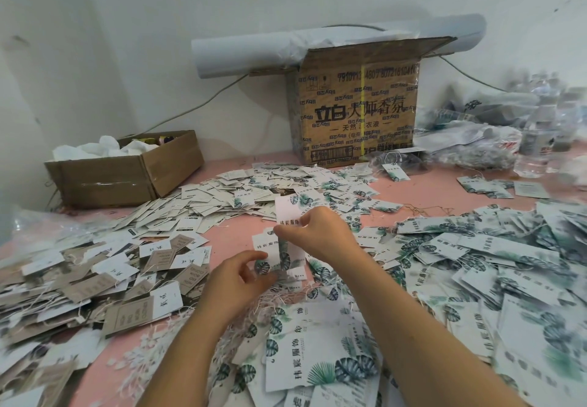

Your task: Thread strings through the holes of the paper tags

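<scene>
Amid heaped tags before a carton, right grip pinches a raised tag; left grip is unclear.

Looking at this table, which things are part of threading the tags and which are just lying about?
In the job: held tag, pinched by right hand; left hand; loose strings; leaf-print tags.
Lying about: small box; large box; paper roll; water bottles; plastic bags.

1 left hand, 1 right hand, 2 cardboard boxes, 1 paper roll; paper tags beyond counting.
</scene>
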Demonstrator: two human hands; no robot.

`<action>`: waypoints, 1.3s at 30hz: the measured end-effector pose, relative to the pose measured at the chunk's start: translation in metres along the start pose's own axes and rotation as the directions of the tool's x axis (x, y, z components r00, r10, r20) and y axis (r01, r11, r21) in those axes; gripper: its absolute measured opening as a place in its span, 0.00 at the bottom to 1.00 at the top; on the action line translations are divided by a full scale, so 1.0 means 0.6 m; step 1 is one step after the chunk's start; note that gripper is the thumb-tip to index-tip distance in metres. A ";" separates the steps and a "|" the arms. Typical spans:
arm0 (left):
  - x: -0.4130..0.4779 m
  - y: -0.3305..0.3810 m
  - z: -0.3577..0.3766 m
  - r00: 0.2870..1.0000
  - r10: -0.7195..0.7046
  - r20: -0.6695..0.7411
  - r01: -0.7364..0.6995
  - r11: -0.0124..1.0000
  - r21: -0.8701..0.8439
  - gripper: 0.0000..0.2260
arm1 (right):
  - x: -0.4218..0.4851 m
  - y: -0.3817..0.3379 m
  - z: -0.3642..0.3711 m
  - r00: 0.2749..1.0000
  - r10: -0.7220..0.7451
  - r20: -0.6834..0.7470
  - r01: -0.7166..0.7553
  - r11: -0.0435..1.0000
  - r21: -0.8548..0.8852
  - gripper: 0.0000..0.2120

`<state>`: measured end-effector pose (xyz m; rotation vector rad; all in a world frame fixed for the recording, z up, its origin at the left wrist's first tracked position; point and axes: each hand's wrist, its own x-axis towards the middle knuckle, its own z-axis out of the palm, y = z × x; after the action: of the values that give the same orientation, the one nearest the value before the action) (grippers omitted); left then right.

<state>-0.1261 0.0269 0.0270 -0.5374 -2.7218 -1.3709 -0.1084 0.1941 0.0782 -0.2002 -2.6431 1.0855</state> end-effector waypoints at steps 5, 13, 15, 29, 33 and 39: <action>0.001 0.019 -0.005 0.996 0.077 0.043 -0.071 0.990 -0.124 0.10 | 0.000 -0.001 0.006 0.999 -0.021 -0.043 0.018 0.998 -0.065 0.23; 0.002 0.027 0.006 0.991 0.061 -0.118 -0.095 0.945 -0.312 0.11 | 0.004 -0.003 0.000 0.978 -0.165 0.124 0.117 0.938 0.326 0.16; 0.004 0.024 0.000 0.992 0.013 -0.124 -0.063 0.910 -0.411 0.14 | 0.006 0.000 -0.010 0.976 -0.132 0.173 0.050 0.909 0.414 0.11; 0.002 0.025 -0.015 0.978 -0.143 -0.154 0.014 0.775 -0.631 0.13 | 0.016 0.033 -0.010 0.993 0.095 0.068 -0.100 0.992 0.079 0.15; 0.002 0.024 -0.013 0.978 -0.145 -0.149 0.016 0.769 -0.639 0.14 | 0.023 0.067 0.002 0.980 0.189 0.062 -0.162 0.940 -0.302 0.10; 0.006 0.014 -0.009 0.975 -0.152 -0.162 0.008 0.755 -0.656 0.03 | 0.017 0.077 0.013 0.964 0.237 0.119 -0.144 0.844 -0.516 0.14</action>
<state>-0.1273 0.0284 0.0370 -0.2651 -2.0605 -2.2670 -0.1193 0.2239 0.0422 -0.5027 -3.0790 0.4432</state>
